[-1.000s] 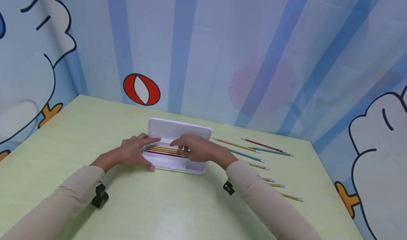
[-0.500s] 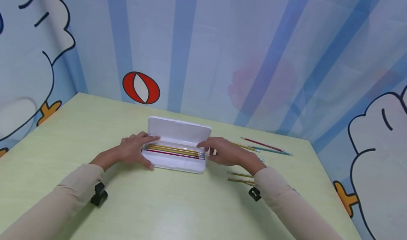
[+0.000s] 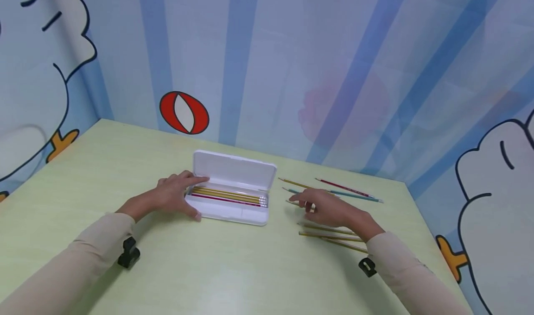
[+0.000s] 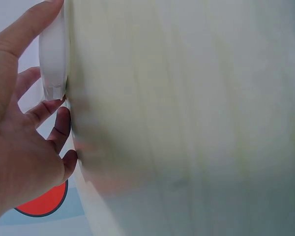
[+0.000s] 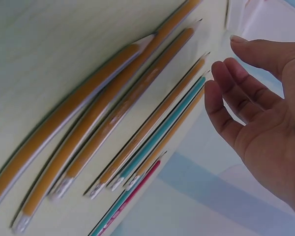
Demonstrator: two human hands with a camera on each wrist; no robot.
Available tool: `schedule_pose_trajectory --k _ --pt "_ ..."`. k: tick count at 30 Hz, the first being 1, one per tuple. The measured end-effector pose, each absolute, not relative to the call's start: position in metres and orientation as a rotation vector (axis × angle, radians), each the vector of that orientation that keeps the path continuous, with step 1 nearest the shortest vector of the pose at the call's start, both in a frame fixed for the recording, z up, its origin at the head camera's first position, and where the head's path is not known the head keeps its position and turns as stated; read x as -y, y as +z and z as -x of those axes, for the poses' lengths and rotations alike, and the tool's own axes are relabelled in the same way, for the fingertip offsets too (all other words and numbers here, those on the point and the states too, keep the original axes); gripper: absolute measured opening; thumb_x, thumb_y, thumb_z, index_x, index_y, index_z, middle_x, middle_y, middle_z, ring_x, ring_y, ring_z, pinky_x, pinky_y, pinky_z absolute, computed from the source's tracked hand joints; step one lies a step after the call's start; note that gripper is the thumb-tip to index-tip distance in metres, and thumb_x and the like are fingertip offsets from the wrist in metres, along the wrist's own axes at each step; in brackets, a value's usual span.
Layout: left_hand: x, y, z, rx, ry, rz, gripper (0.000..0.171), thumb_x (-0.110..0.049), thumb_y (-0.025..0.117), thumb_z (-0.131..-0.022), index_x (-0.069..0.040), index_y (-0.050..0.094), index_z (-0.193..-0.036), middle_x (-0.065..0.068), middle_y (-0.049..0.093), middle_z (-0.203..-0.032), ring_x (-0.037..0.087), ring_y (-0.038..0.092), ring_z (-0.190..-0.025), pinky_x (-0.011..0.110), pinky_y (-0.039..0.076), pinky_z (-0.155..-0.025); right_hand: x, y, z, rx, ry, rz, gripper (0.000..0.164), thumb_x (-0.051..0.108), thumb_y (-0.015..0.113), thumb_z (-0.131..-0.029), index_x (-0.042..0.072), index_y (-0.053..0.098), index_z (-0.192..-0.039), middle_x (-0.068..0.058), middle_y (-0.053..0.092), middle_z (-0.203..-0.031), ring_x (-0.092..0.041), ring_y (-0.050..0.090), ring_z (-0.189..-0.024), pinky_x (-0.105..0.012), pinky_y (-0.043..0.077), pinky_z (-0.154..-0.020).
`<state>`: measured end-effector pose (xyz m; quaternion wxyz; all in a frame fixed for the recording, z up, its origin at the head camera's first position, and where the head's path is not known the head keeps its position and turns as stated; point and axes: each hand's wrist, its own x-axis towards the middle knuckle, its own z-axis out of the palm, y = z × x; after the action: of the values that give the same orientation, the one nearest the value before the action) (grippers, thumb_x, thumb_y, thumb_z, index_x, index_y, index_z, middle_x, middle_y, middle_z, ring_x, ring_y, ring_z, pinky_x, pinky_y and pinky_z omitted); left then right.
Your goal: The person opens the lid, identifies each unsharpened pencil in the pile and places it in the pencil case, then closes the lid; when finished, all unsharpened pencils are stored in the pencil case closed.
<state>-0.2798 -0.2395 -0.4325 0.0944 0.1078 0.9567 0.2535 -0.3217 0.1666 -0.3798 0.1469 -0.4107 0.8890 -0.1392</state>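
Note:
A white pencil case (image 3: 233, 170) lies with its lid raised, several yellow pencils (image 3: 225, 193) and a red one side by side in its tray. My left hand (image 3: 172, 197) holds the case's left end, thumb at the front edge and fingers toward the lid; the left wrist view shows thumb and fingers around the end of the case (image 4: 53, 54). To the right of the case, my right hand (image 3: 327, 209) hovers over loose pencils with nothing between its fingers. In the right wrist view its fingertips are near the points of a yellow pencil (image 5: 152, 123) and a teal pencil (image 5: 160, 129).
More yellow pencils (image 3: 331, 230) lie partly under my right forearm. Behind that hand are a red pencil (image 3: 344, 186) and another teal pencil (image 3: 356, 196). A striped cartoon backdrop (image 3: 279, 74) stands along the pale table's (image 3: 208, 268) back edge.
My right hand has left the pencils inside the case, uncovering their eraser ends, and moved right over the loose pencils. The left hand keeps its hold on the case.

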Motion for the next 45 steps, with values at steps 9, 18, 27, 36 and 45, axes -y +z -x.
schedule_pose_trajectory --k 9,18,27,36,45 --pt "0.24 -0.433 0.281 -2.842 0.753 -0.327 0.102 -0.048 0.089 -0.068 -0.018 0.041 -0.153 0.023 0.041 -0.147 0.043 0.041 -0.128 0.065 0.029 -0.104 -0.199 -0.38 0.315 -2.553 -0.409 1.184 0.043 -0.002 0.064 -0.091 0.001 0.06 -0.134 -0.011 0.066 -0.11 -0.027 0.065 -0.098 -0.034 0.056 -0.08" --pt "0.239 -0.434 0.282 -2.841 0.741 -0.332 0.102 -0.049 0.089 -0.068 -0.018 0.041 -0.153 0.023 0.042 -0.147 0.044 0.041 -0.129 0.066 0.029 -0.104 -0.215 -0.381 0.303 -2.559 -0.377 1.147 0.04 0.001 0.068 -0.091 0.002 0.062 -0.131 -0.005 0.065 -0.104 -0.021 0.063 -0.095 -0.032 0.055 -0.077" --pt "0.24 -0.435 0.281 -2.844 0.736 -0.336 0.102 -0.05 0.089 -0.068 -0.018 0.042 -0.153 0.023 0.042 -0.146 0.043 0.042 -0.128 0.065 0.03 -0.103 -0.227 -0.39 0.296 -2.578 -0.389 1.176 0.037 -0.003 0.07 -0.087 0.001 0.065 -0.123 0.001 0.061 -0.093 -0.013 0.056 -0.086 -0.028 0.051 -0.073" --pt "0.24 -0.434 0.281 -2.842 0.748 -0.334 0.102 -0.051 0.089 -0.068 -0.019 0.042 -0.153 0.022 0.042 -0.147 0.043 0.042 -0.128 0.065 0.029 -0.103 -0.232 -0.398 0.295 -2.594 -0.421 1.138 0.036 -0.007 0.068 -0.084 0.002 0.068 -0.12 0.002 0.065 -0.095 -0.01 0.057 -0.084 -0.03 0.05 -0.073" --pt "0.24 -0.434 0.281 -2.845 0.746 -0.336 0.102 -0.05 0.089 -0.068 -0.019 0.042 -0.153 0.023 0.042 -0.146 0.043 0.042 -0.128 0.065 0.029 -0.103 -0.233 -0.405 0.294 -2.613 -0.465 1.202 0.034 -0.011 0.068 -0.082 0.004 0.07 -0.112 0.002 0.065 -0.087 -0.008 0.054 -0.077 -0.026 0.048 -0.068"
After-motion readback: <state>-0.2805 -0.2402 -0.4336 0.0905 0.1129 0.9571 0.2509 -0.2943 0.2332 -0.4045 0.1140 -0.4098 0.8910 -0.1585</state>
